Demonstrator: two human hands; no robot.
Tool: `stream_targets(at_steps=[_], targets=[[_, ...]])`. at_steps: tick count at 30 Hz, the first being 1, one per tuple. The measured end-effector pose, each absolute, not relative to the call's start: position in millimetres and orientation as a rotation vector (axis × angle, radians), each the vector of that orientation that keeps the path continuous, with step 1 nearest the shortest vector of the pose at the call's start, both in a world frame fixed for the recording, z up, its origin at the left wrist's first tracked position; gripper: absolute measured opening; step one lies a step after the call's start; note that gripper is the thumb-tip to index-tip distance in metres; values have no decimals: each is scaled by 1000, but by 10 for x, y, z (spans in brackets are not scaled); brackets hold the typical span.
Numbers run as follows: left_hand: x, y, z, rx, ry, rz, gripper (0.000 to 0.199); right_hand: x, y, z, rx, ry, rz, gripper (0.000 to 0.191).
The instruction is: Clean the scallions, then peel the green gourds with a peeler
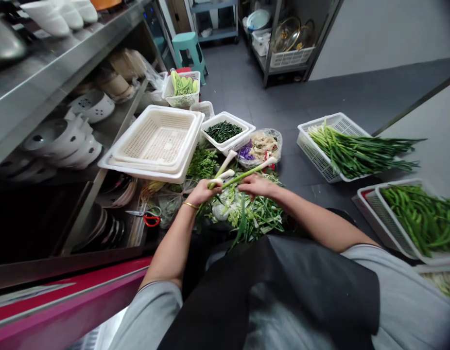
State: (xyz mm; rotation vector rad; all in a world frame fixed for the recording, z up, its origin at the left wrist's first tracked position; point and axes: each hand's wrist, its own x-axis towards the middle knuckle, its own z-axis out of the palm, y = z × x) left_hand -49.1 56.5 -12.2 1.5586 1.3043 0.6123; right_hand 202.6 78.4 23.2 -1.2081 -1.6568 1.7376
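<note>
Several baskets [317, 154] stand on grey flooring [239, 82] around the held scallions [247, 175].

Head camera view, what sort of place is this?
Probably a restaurant kitchen's prep area: a metal counter with stacked white ware beneath, plastic baskets holding green vegetables, and white-ended green stalks in the left hand.

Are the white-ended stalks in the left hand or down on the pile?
In hand: the left hand grips the stalks, their white ends pointing away from the body.
</note>
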Motion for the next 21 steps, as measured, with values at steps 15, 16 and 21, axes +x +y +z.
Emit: stream_targets(at_steps=[15,16,21], targets=[[-609,553,-50,1421,1337,528,30,2489,853,-58,-1347,-1765,1629,52],[-516,549,-25,1415,1315,514,29,2285,863,-63,-1211,-1689,1641,50],[-157,526,32,1405,1313,677,30,1929,962,100,-1181,-1590,1500,39]])
